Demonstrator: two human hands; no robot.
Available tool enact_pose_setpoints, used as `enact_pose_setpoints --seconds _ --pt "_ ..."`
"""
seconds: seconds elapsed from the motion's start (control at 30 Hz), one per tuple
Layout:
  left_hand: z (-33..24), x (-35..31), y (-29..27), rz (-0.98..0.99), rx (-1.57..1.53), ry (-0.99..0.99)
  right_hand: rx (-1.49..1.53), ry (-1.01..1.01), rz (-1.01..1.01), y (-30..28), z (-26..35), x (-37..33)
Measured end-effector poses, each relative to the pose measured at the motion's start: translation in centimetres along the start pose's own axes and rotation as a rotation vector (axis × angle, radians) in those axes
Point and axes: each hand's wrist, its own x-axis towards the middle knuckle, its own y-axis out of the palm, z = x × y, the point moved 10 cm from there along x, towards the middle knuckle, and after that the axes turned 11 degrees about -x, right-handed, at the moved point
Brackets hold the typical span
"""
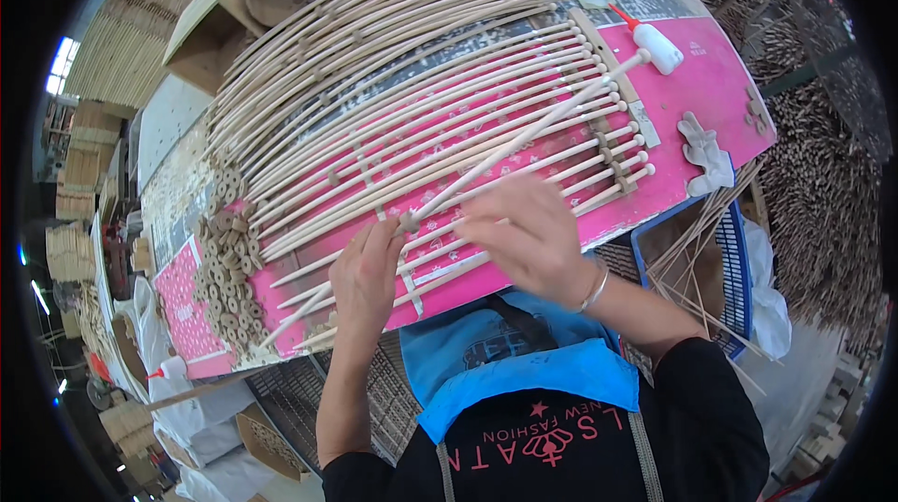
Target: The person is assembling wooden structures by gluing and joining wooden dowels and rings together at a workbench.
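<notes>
My left hand [365, 273] is closed at the lower end of a pale wooden rod [524, 139], with a small wooden disc [409, 221] showing at its fingertips. The rod slants up to the right across the others and ends in a round knob [644, 56]. Close by on the right, my right hand [533, 235] is bent above the rods, its fingers smeared by motion; what is in them, if anything, does not show. Beneath both hands, knobbed rods [440, 151] lie side by side on a pink patterned sheet [697, 62].
Ringed wooden discs [229, 268] are heaped at the table's left. A white glue bottle [658, 48] with a red nozzle and a crumpled pale glove [706, 156] lie on the right. A blue basket [739, 268] with thin sticks stands beside the table. More rods [402, 11] fill the far side.
</notes>
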Motion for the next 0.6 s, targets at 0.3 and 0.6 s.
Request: enact_pose_setpoints --seconds 0.3,0.6 --pt "-1.1 -2.0 2.4 0.072 0.046 -0.063 1.315 0.898 0.316 15.6 -1.4 -7.8" --pt "4.0 -5.9 -2.1 0.062 -0.071 -0.179 1.189 1.104 0.167 9.6 -9.9 -8.1"
